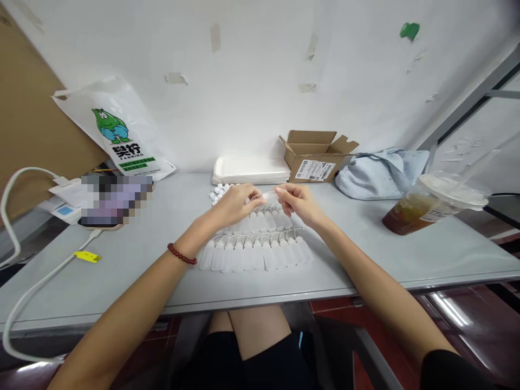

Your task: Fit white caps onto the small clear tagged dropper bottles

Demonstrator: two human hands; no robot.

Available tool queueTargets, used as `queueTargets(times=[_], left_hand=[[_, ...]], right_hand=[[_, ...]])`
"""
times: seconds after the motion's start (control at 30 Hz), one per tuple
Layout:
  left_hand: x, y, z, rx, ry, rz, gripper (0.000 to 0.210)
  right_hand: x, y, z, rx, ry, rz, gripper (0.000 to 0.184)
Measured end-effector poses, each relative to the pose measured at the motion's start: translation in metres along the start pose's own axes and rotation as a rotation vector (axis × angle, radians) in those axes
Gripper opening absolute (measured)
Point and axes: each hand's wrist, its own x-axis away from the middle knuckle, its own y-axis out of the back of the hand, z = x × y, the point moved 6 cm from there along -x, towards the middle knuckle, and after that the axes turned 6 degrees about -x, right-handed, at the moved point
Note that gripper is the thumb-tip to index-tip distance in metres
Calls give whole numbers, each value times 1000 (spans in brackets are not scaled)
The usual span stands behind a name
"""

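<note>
My left hand (pixel 240 201) and my right hand (pixel 299 202) meet above the middle of the desk, fingers pinched. Between their fingertips is a small translucent white piece (pixel 268 195); its exact kind is too blurred to tell. Below them lie two rows of flat, whitish bottle-shaped pieces with thin white loops, a back row (pixel 260 221) and a front row (pixel 254 255). The hands partly cover the back row. A pile of small white cap-like pieces (pixel 219 192) sits just behind my left hand.
Against the wall are a stack of white trays (pixel 249 169), an open cardboard box (pixel 312 162) and a light blue fabric bag (pixel 377 176). A drink cup (pixel 422 203) stands at right. On the left are a blurred phone (pixel 117 203), its white cable (pixel 44 284) and a printed plastic bag (pixel 117 127).
</note>
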Motion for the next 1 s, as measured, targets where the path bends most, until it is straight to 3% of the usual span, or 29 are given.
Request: queueTargets(times=[0.17, 0.33, 0.47, 0.7, 1.0], left_hand=[[7, 33, 56, -219, 311, 36, 15], [19, 39, 93, -341, 499, 226, 17], [20, 31, 97, -347, 506, 284, 12], [24, 19, 108, -206, 575, 312, 15], [19, 26, 95, -299, 478, 240, 14]], right_hand=[[-10, 43, 0, 367, 107, -231, 40], [-18, 68, -9, 648, 18, -203, 32], [-20, 77, -15, 811, -5, -174, 25], [-25, 90, -37, 885, -63, -173, 27], [-30, 90, -51, 1045, 43, -209, 23]])
